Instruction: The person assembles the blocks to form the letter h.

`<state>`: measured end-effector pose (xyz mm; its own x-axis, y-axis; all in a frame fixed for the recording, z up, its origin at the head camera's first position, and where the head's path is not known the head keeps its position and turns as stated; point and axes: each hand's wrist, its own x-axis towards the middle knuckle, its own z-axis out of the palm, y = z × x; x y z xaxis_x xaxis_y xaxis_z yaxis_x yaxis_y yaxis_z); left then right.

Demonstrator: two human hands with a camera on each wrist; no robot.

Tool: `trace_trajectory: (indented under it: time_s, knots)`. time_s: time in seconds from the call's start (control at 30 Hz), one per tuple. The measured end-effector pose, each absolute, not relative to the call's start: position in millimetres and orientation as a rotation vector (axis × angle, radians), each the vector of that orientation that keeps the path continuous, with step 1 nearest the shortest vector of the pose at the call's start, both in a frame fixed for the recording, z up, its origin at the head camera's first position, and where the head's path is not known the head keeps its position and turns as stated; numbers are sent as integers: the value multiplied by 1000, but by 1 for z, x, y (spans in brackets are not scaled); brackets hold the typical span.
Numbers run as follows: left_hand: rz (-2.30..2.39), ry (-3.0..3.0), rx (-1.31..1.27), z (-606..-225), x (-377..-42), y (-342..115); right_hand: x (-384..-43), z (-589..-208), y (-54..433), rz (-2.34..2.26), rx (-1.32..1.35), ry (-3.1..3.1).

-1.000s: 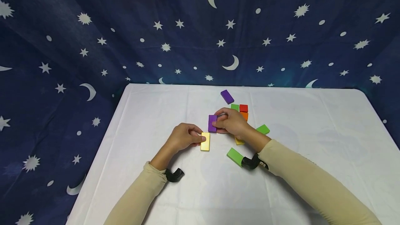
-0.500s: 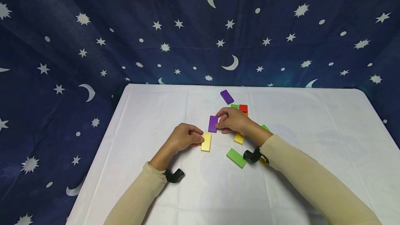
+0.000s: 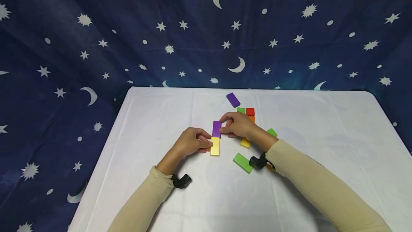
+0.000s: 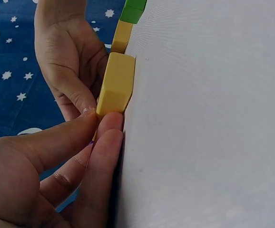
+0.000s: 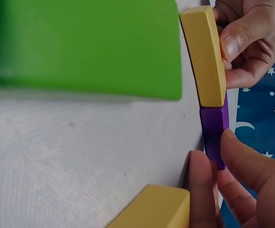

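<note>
Yellow block (image 3: 215, 149), landmark: left hand (image 3: 192, 141) pinches its left edge. Purple block (image 3: 216, 128): end to end beyond the yellow block, touching it, long axes roughly in line; right hand (image 3: 239, 124), nearer, pinches it from the right, though I see that grip only partly.

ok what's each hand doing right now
Left hand: holding a yellow rectangular block.
Right hand: holding a purple rectangular block, end to end with the yellow one.

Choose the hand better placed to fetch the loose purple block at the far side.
Probably the right hand: in the head view it lies nearer the loose purple block, though it holds another purple block. The left hand is farther off, holding a yellow block.
</note>
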<state>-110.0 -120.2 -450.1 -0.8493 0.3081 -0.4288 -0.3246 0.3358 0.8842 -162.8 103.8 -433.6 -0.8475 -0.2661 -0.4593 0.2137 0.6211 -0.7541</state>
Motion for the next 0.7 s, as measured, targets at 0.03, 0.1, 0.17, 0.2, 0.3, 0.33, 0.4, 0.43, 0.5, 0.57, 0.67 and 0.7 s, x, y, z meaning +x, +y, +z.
trace_trajectory:
  time_s: [0.03, 0.1, 0.17, 0.2, 0.3, 0.33, 0.4, 0.43, 0.5, 0.57, 0.67, 0.7]
  knots:
    - [1549, 2071, -13, -450, -110, -120, -162, -434, 104, -1156, -50, 2316]
    - [1548, 2079, -7, -450, -109, -120, -161, -434, 104, -1138, -67, 2337]
    - [1544, 2086, -5, -449, -108, -120, -160, -434, 103, -1119, -96, 2360]
    - [1542, 2091, -3, -449, -107, -120, -160, -434, 103, -1109, -111, 2372]
    - [1534, 2103, 3, -448, -106, -119, -159, -434, 102, -1079, -155, 2406]
    - [1532, 2106, 5, -448, -106, -119, -158, -434, 102, -1068, -169, 2416]
    - [1527, 2112, 9, -449, -106, -119, -158, -434, 101, -1052, -186, 2429]
    - [1524, 2117, 9, -449, -106, -119, -157, -434, 101, -1045, -192, 2434]
    - [1522, 2122, 9, -449, -106, -119, -157, -434, 101, -1028, -201, 2436]
    - [1519, 2128, 10, -449, -106, -119, -157, -434, 101, -1008, -231, 2443]
    - [1518, 2133, 7, -449, -106, -119, -157, -432, 101, -983, -276, 2448]
    - [1518, 2137, 10, -449, -106, -119, -156, -432, 100, -979, -289, 2449]
